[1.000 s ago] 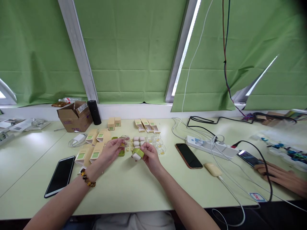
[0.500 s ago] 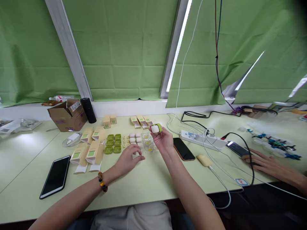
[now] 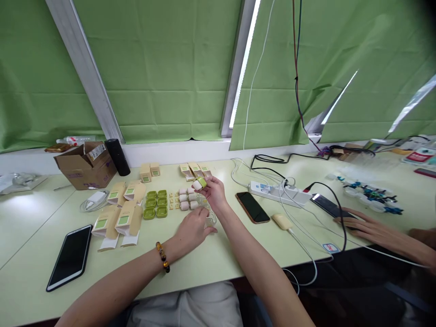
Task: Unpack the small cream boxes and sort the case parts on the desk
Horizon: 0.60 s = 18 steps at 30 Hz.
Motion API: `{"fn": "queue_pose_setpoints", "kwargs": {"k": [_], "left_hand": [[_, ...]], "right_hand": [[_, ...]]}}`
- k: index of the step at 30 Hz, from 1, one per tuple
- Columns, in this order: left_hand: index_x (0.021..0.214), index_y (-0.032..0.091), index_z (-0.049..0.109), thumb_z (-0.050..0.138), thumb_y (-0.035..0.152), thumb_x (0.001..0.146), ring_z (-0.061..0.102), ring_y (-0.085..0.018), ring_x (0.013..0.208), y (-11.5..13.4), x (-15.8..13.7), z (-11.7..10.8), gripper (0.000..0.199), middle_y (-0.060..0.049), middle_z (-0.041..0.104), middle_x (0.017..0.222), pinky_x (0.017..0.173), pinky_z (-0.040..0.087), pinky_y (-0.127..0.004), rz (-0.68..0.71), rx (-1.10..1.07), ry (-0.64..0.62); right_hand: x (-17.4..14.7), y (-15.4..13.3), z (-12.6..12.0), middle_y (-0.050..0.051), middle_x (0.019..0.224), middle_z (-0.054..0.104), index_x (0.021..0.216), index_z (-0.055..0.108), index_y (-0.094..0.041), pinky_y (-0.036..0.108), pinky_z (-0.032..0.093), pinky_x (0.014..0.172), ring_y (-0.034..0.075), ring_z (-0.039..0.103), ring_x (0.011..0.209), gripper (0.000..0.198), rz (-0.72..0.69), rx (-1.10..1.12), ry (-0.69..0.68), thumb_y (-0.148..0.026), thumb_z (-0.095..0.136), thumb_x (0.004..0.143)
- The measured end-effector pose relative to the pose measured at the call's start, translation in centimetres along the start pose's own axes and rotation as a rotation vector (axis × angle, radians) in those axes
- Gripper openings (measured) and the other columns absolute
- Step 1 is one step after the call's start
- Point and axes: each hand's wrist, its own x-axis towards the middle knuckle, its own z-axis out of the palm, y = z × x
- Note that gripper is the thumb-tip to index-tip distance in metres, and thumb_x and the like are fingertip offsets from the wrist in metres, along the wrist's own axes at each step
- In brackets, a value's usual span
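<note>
My right hand [image 3: 214, 193] is raised over the table, its fingers closed on a small green holder with a white block in it [image 3: 199, 184]. Lower and to the left, my left hand [image 3: 195, 225] has its fingers and thumb bent around a clear plastic piece [image 3: 211, 220] at table height. Other clear pieces are partly hidden behind my hands. Beside them stand several white blocks [image 3: 184, 206] in rows, then small yellowish parts [image 3: 171, 200]. Farther left, green square cups [image 3: 149, 213] form two columns.
Open cardboard packets [image 3: 129, 218], a large phone [image 3: 70, 256] and a brown box [image 3: 86, 165] are on the left. To the right lie another phone [image 3: 252, 207], a power strip [image 3: 279, 193], loose cables and a cream charger [image 3: 282, 221]. A co-worker's hand [image 3: 361, 222] rests by a phone.
My left hand has moved right from the white blocks to the clear pieces and closed on one. The green holder in my right hand has tilted and shifted left. The view has turned slightly.
</note>
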Motion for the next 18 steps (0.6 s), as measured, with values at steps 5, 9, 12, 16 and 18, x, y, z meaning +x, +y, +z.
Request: {"fn": "queue_pose_setpoints", "kwargs": {"k": [5, 9, 12, 16, 18], "left_hand": [[0.101, 0.023, 0.057, 0.066, 0.033, 0.096, 0.058, -0.020, 0.076, -2.1, -0.8, -3.8, 0.014, -0.002, 0.059, 0.086, 0.072, 0.046, -0.034, 0.024, -0.111, 0.303], [0.129, 0.023, 0.052, 0.076, 0.028, 0.086, 0.062, -0.027, 0.108, -4.7, -0.4, -6.0, 0.049, -0.011, 0.060, 0.121, 0.094, 0.050, -0.042, 0.006, -0.147, 0.579], [0.140, 0.023, 0.045, 0.078, 0.028, 0.083, 0.054, -0.032, 0.132, -5.7, -0.3, -6.2, 0.066, -0.015, 0.055, 0.140, 0.109, 0.045, -0.049, -0.010, -0.191, 0.559], [0.132, 0.024, 0.051, 0.070, 0.028, 0.091, 0.063, -0.027, 0.119, -6.1, -0.6, -6.1, 0.046, -0.012, 0.061, 0.130, 0.099, 0.053, -0.043, -0.101, -0.337, 0.564], [0.130, 0.024, 0.051, 0.071, 0.029, 0.091, 0.065, -0.024, 0.113, -6.5, -0.9, -6.5, 0.044, -0.011, 0.062, 0.126, 0.096, 0.055, -0.041, -0.132, -0.394, 0.601]], "right_hand": [[-0.1, 0.8, 0.4, 0.004, 0.071, 0.075, 0.075, 0.054, -0.021, 0.036, 0.066, 0.057, 0.027, 0.079, 0.069, 0.037, 0.069, -0.008, -0.027, -0.034, 0.088, 0.068], [-0.9, 2.0, 1.8, 0.005, 0.072, 0.076, 0.077, 0.056, -0.020, 0.037, 0.066, 0.061, 0.027, 0.079, 0.070, 0.033, 0.166, 0.051, -0.101, -0.030, 0.086, 0.069], [-2.1, 3.4, 3.5, 0.004, 0.072, 0.075, 0.078, 0.057, -0.020, 0.036, 0.065, 0.063, 0.025, 0.077, 0.069, 0.034, 0.213, 0.080, -0.134, -0.030, 0.087, 0.067], [-4.1, 5.2, 5.0, -0.001, 0.068, 0.070, 0.078, 0.056, -0.021, 0.031, 0.061, 0.062, 0.018, 0.071, 0.063, 0.040, 0.206, 0.008, -0.152, -0.046, 0.086, 0.071], [-5.0, 5.2, 4.9, 0.000, 0.072, 0.071, 0.085, 0.059, -0.022, 0.031, 0.060, 0.064, 0.017, 0.071, 0.065, 0.042, 0.182, -0.111, -0.189, -0.055, 0.081, 0.076]]}}
